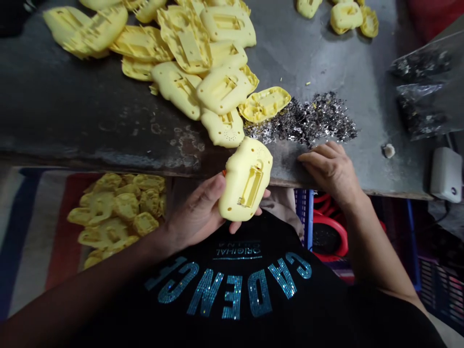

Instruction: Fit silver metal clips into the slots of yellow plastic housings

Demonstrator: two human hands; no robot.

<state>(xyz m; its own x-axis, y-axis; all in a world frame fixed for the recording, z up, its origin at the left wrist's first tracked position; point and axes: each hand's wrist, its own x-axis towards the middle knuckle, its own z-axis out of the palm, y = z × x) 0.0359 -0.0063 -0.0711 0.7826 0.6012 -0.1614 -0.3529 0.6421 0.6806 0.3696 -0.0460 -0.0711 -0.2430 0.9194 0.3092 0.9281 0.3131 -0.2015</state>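
Note:
My left hand (201,208) is closed around a pale yellow plastic shell (246,180), holding it just off the table's front edge. The shell's outer face is toward me, with an oblong battery slot, small screw holes and a cluster of speaker holes. A bit of orange shows by my left thumb. My right hand (331,169) rests at the table edge, its fingers curled together beside a heap of small shiny metal contact pieces (315,118). Whatever its fingertips may pinch is hidden. Another yellow shell (264,104), inner side up, lies against the heap's left end.
Many yellow shells (181,38) are piled on the grey table (90,130). More lie below at left (123,212). Clear bags of metal pieces (422,104) and a white box (446,174) are at right. A blue crate (306,212) stands under the table.

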